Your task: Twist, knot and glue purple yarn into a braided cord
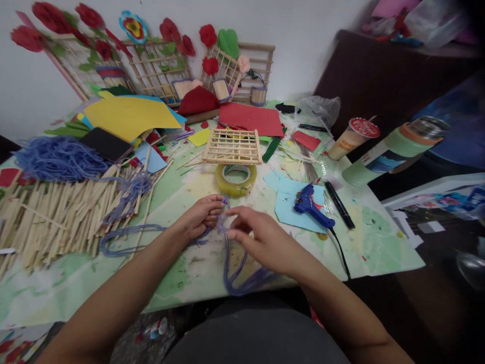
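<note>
Blue-purple yarn [224,226] runs between my two hands above the near middle of the table. My left hand [202,218] is closed, pinching a small bunch of it between thumb and forefinger. My right hand [265,237] is just to the right, fingers curved and slightly blurred, with yarn at its fingertips. A loop of the same yarn [237,289] hangs below toward the table's front edge. Just beyond my hands lies a roll of clear yellowish tape [221,183]. Behind the roll, a small lattice of wooden sticks [231,146] rests on the table.
A yarn heap [60,159] and many wooden sticks [64,217] spread at left. A blue glue gun [311,206] lies on light-blue paper [284,202], beside a black marker [339,205]. A cup [346,141] and a green bottle [382,154] stand right. Lattices with paper flowers [159,65] lean behind.
</note>
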`<action>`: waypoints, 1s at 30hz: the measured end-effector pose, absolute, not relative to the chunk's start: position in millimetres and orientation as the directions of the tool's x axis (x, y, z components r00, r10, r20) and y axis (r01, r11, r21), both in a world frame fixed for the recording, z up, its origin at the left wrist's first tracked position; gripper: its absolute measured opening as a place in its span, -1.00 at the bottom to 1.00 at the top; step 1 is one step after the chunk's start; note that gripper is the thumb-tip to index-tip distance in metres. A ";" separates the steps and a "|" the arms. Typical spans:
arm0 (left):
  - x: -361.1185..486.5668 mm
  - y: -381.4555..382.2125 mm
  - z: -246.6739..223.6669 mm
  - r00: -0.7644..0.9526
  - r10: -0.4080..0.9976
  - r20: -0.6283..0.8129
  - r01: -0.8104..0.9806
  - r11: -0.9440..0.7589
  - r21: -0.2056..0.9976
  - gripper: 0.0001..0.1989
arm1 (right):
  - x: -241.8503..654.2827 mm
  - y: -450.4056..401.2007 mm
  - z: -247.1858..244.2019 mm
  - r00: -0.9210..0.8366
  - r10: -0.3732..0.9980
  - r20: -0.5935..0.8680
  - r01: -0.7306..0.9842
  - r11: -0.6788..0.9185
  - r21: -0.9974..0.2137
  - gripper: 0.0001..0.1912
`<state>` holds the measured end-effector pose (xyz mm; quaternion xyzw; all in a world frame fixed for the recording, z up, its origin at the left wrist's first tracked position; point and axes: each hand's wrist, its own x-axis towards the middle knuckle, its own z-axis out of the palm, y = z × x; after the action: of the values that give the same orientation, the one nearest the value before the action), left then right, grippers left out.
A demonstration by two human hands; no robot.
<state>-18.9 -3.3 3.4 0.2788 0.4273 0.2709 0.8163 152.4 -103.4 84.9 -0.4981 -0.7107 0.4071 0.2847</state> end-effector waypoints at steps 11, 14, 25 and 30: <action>-18.5 -3.2 2.0 0.494 0.699 -0.517 -0.142 0.652 0.745 -0.81 | 225.8 -100.0 -4.3 0.020 0.981 0.193 0.998 -0.008 -0.065 -0.45; -18.7 -3.7 1.8 0.492 0.699 -0.519 -0.145 0.654 0.742 -0.81 | 234.5 -109.4 -14.4 0.038 0.974 0.223 0.997 -0.051 0.052 -0.48; -16.7 -5.8 7.0 0.468 0.697 -0.543 -0.122 0.660 0.742 -0.82 | 265.4 -91.3 -27.2 0.037 0.981 0.191 0.996 -0.052 0.074 -0.52; -17.6 -6.3 6.0 0.476 0.696 -0.538 -0.123 0.658 0.743 -0.83 | 268.9 -72.0 -19.3 0.103 0.964 0.246 0.992 -0.116 0.039 -0.52</action>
<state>-17.6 -6.3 6.0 0.3237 0.4425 0.2574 0.7957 268.9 -72.0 -19.3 -0.7396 -0.6612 -0.1058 0.0680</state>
